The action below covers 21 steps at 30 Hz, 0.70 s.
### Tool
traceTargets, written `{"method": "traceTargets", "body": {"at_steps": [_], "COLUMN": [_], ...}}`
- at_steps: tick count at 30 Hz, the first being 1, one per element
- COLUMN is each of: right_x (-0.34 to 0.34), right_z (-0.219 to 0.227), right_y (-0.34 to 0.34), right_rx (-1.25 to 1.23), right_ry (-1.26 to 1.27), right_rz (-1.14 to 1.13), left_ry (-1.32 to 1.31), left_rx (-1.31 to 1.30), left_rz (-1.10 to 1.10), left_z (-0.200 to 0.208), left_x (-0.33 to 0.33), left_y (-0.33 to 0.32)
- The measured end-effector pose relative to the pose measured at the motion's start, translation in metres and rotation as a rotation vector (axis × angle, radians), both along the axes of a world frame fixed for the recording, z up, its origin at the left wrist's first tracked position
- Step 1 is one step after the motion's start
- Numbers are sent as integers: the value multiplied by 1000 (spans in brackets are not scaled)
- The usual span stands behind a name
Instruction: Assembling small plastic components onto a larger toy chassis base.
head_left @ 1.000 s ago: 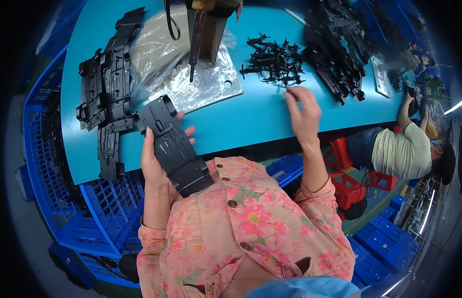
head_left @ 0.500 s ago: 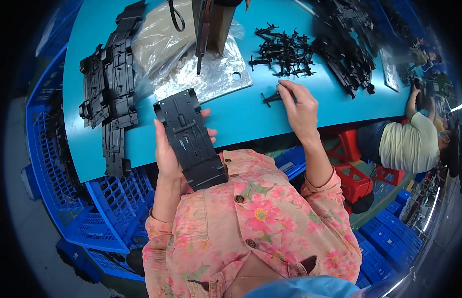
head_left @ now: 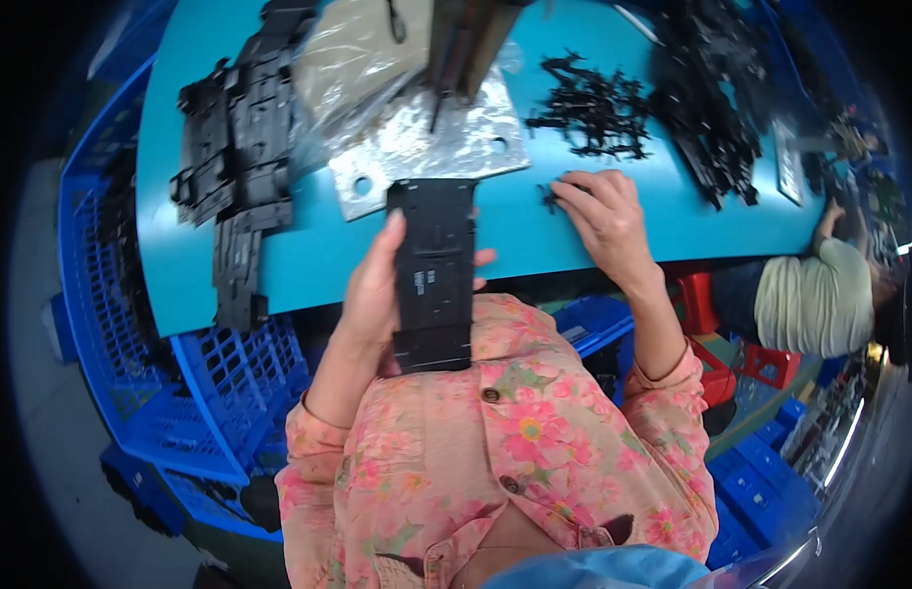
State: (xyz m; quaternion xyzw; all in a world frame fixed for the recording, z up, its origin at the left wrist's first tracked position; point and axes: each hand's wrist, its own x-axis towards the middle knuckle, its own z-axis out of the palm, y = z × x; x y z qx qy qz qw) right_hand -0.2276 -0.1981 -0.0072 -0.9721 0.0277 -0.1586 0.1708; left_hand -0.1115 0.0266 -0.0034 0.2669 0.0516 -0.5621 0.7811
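Wrapped round a long black plastic plate (head_left: 435,270), my left hand (head_left: 373,287) keeps it upright against my front, its short end toward the table. My right hand (head_left: 603,218) hovers over the near part of the table with fingertips pinched on a small black plastic part (head_left: 548,197), mostly covered by the fingers. Beyond that hand lies a heap of small black branched plastic parts (head_left: 598,108). A foil-covered board (head_left: 426,137) with round holes lies past the plate, under a dark upright tool (head_left: 456,59), blurred here.
Stacked black plates (head_left: 245,137) lie on the left of the turquoise table (head_left: 515,236), more black parts (head_left: 711,108) on the right. Clear plastic wrap (head_left: 353,59) lies at the back. A blue crate (head_left: 215,393) stands at left; a person (head_left: 809,299) sits at right near red stools (head_left: 706,304).
My left hand has turned the black plate from slanted to nearly straight and shifted it right. My right hand has moved slightly right and down, the small part still at its fingertips.
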Motion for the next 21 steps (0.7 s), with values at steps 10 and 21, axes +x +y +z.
{"method": "traceTargets", "body": {"at_steps": [10,21], "right_x": [31,38], "right_z": [26,15], "right_y": [59,74], "right_rx": [293,310], "right_ry": [-290,-340], "right_rz": [42,93], "left_ry": [-27,-84], "left_rx": [23,44], "left_rz": [7,48], "left_z": [-8,0], "left_x": [-5,-14], "left_y": [-10,-12]}}
